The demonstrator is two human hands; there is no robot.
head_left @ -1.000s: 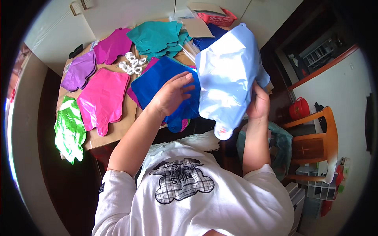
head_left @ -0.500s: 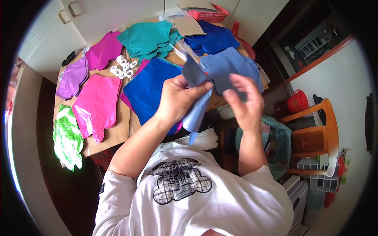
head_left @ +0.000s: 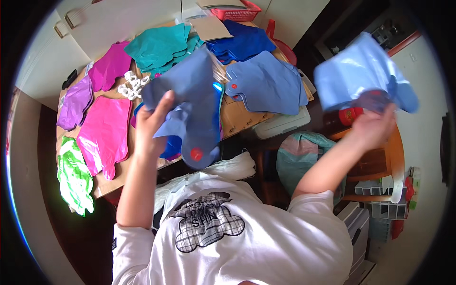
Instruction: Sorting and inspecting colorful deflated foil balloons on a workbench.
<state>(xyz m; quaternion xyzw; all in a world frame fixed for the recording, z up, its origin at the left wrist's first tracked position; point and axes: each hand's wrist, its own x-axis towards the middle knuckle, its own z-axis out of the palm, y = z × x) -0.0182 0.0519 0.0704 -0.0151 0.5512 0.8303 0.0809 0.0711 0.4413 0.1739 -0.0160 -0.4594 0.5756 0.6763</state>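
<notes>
My left hand pinches a flat grey-blue foil balloon between thumb and fingers, over the near side of the table. It hangs limp, with a red spot on its rounded lower tab. Out to the right, my right hand is raised and closed on another grey-blue foil balloon, its shiny sheet spread above the fingers. Between the two hands a stack of the same grey-blue foil balloons lies on the table. Behind the left-hand balloon, a bright blue one is mostly covered.
On the cardboard-covered table lie teal balloons, pink balloons, a green balloon over the edge, and white ribbon rolls. White string rests on my lap. A wooden chair and a teal bag stand right.
My hands have moved apart: the left to the left with one grey-blue balloon, the right far out to the right. My right hand, empty before, now grips a grey-blue balloon.
</notes>
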